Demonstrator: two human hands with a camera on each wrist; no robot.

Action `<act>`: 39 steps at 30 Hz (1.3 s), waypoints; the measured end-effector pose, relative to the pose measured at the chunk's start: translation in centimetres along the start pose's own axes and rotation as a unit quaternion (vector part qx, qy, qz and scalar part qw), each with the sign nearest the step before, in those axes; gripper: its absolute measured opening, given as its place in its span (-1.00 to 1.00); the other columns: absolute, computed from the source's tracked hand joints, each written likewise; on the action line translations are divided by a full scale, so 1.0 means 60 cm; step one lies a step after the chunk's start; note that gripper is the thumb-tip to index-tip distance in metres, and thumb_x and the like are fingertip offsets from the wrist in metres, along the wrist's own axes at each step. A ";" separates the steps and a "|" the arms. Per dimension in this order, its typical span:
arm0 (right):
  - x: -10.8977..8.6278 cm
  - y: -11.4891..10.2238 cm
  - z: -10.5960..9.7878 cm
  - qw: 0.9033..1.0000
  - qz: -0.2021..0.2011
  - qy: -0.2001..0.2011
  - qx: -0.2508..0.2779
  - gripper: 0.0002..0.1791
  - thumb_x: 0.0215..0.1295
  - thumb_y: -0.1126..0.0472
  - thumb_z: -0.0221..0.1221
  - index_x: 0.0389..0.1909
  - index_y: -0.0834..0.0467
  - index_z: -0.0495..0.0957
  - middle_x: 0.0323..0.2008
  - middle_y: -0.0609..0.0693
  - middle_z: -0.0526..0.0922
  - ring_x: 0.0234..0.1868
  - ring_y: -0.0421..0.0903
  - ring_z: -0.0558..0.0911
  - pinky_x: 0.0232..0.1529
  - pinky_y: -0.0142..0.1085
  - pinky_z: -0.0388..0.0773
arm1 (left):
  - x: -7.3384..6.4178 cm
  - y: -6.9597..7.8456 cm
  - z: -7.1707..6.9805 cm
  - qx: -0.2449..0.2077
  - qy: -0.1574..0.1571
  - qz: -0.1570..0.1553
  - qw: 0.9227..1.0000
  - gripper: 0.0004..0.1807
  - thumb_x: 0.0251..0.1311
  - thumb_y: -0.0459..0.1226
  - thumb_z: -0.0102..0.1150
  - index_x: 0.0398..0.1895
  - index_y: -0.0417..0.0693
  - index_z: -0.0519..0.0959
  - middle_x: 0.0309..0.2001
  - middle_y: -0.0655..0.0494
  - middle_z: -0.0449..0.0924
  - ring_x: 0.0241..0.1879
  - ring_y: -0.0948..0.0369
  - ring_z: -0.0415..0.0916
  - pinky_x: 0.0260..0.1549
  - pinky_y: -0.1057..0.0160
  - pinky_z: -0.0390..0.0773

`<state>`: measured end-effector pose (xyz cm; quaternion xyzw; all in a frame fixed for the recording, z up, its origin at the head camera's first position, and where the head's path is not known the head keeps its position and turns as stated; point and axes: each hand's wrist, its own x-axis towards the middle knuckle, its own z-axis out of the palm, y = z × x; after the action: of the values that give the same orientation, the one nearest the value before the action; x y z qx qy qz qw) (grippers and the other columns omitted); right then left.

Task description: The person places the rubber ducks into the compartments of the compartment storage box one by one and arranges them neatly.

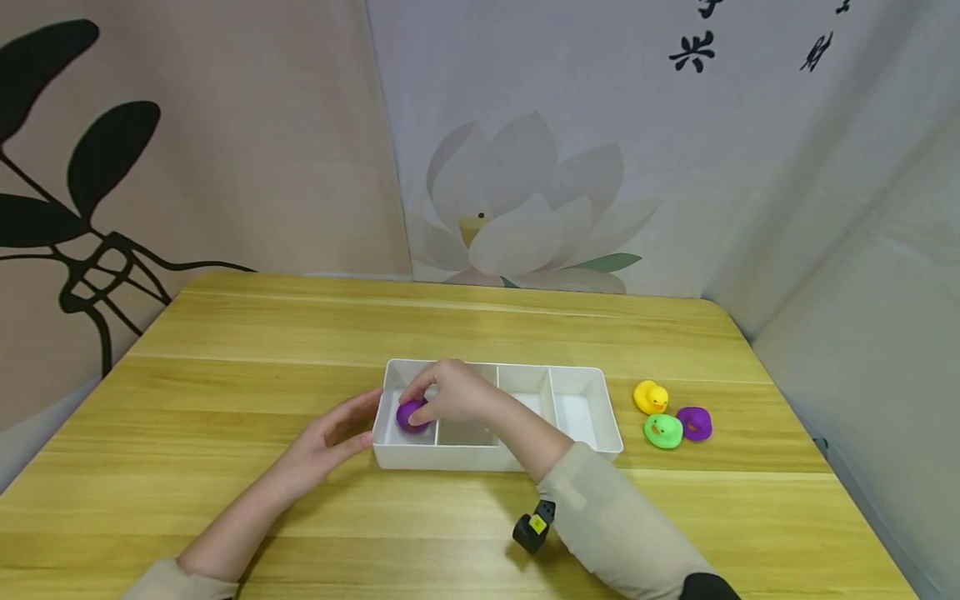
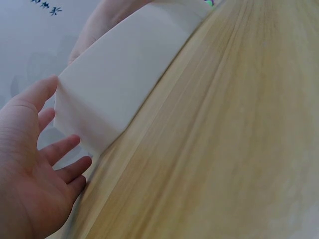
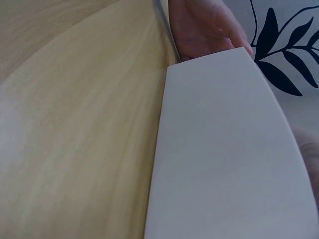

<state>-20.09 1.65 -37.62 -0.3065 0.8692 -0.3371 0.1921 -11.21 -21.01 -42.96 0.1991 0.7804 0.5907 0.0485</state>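
Pinching the purple toy [image 1: 412, 417] between thumb and fingers of the right grip [image 1: 450, 396], low inside the leftmost compartment of the tray [image 1: 465, 457]; impossible to tell whether resting on the bottom there or held just above. Touching the tray's left end with the left grip [image 1: 326, 437], fingers spread and not wrapped round it. Could let the tray slide along the surface [image 1: 225, 358] after any sideways bump, for want of a firmer hold at that end. Could also knock the front wall with the forearm [image 1: 528, 437], slanting across the tray from the near right. Might send the toy rolling against a wall by parting thumb and fingers unevenly, given such a rounded shape. Might catch the tray's front with the black camera [image 1: 534, 527], hanging near it. By swinging the sleeve [image 1: 637, 525] wide to the right, might scatter the yellow duck [image 1: 650, 397], green duck [image 1: 663, 431] and other purple toy [image 1: 694, 423], bunched near the tray's right end. Hard to check from either wrist view, for lack of any sight of the pinched toy.
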 end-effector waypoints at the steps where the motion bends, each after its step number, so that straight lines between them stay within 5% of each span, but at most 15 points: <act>1: 0.000 0.000 0.000 1.000 0.000 0.000 -0.001 -0.74 0.00 0.18 0.46 -0.23 0.00 0.74 -0.25 -0.27 0.64 -0.12 -0.28 0.53 -0.01 -0.36 0.44 | 0.000 -0.001 0.000 0.001 0.001 0.000 1.000 -0.41 0.34 -0.36 0.07 0.43 -0.11 0.21 0.31 -0.18 0.31 0.25 -0.09 0.27 0.14 0.19 0.35; 15: 0.000 -0.001 0.000 1.000 -0.005 0.001 -0.012 -0.74 0.01 0.17 0.45 -0.21 0.01 0.74 -0.27 -0.27 0.65 -0.13 -0.29 0.54 -0.02 -0.37 0.44 | -0.001 0.001 0.001 0.011 0.002 -0.001 1.000 -0.40 0.34 -0.34 0.08 0.43 -0.07 0.22 0.31 -0.14 0.31 0.25 -0.05 0.27 0.15 0.24 0.33; 25: -0.014 -0.004 -0.012 0.999 -0.027 0.020 -0.008 -0.69 0.05 0.14 0.43 -0.13 0.02 0.72 -0.25 -0.20 0.69 -0.10 -0.21 0.59 -0.05 -0.37 0.46 | 0.000 0.001 0.000 0.018 0.004 0.001 1.000 -0.40 0.34 -0.35 0.07 0.43 -0.09 0.21 0.30 -0.18 0.32 0.24 -0.11 0.28 0.15 -0.11 0.31; 39: -0.052 -0.009 -0.032 0.994 -0.071 0.061 0.061 -0.71 0.08 0.21 0.40 -0.13 0.14 0.70 -0.18 -0.04 0.69 -0.08 -0.08 0.58 -0.18 -0.30 0.51 | -0.001 -0.001 0.001 0.000 0.001 -0.006 1.000 -0.40 0.34 -0.34 0.08 0.43 -0.08 0.21 0.33 -0.17 0.29 0.27 -0.06 0.24 0.17 0.27 0.31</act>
<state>-18.60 4.32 -35.47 -0.3338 0.8332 -0.4203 0.1329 -11.18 -21.00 -43.01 0.1936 0.7818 0.5905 0.0517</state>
